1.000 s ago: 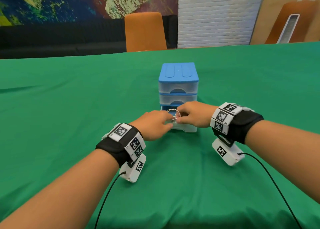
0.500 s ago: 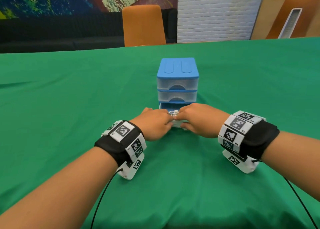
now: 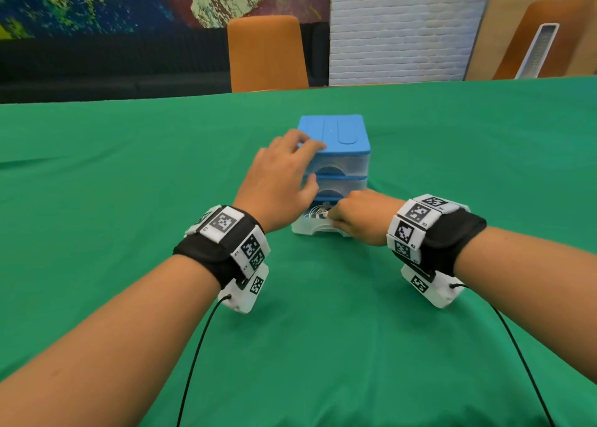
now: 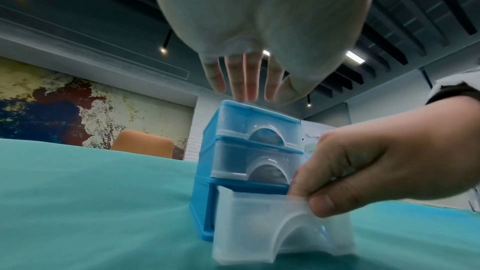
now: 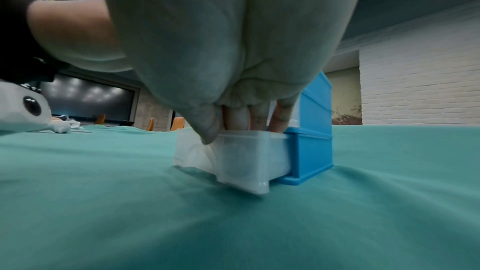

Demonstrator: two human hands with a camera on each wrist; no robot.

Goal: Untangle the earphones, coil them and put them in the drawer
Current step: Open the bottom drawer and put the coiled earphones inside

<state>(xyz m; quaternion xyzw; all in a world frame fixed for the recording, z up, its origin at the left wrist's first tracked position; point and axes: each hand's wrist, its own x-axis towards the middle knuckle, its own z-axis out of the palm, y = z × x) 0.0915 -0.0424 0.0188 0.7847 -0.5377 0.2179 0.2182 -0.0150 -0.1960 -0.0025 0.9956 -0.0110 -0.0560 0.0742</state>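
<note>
I've got the earphones [image 3: 318, 213] coiled inside the bottom drawer [image 3: 318, 228], which stands pulled out from the blue drawer unit [image 3: 342, 136]. From my head view the white coil shows just between my two hands, low in the clear tray. My right hand [image 3: 363, 216] is right on it: thumb pressed on the outside of the drawer's front wall, fingers [image 5: 281, 119] curled over the rim and down inside, pinching that front wall. Whether those fingers touch the coil itself, I cannot tell. My left hand [image 3: 279, 181] is up higher, fingers straight and spread, fingertips [image 4: 249, 87] resting on the near left edge of the unit's blue top, gripping nothing. The two upper drawers sit closed, clear fronts with arched handles.

All of this stands on a green tablecloth [image 3: 129, 200] that covers the table. An orange chair [image 3: 266, 53] stands beyond the far edge, with a dark bench along the wall behind it. I see a colourful mural [image 3: 129, 0] on the left, and a white brick wall [image 3: 403, 26] on the right. The left wrist view shows a dark ceiling with small lights.
</note>
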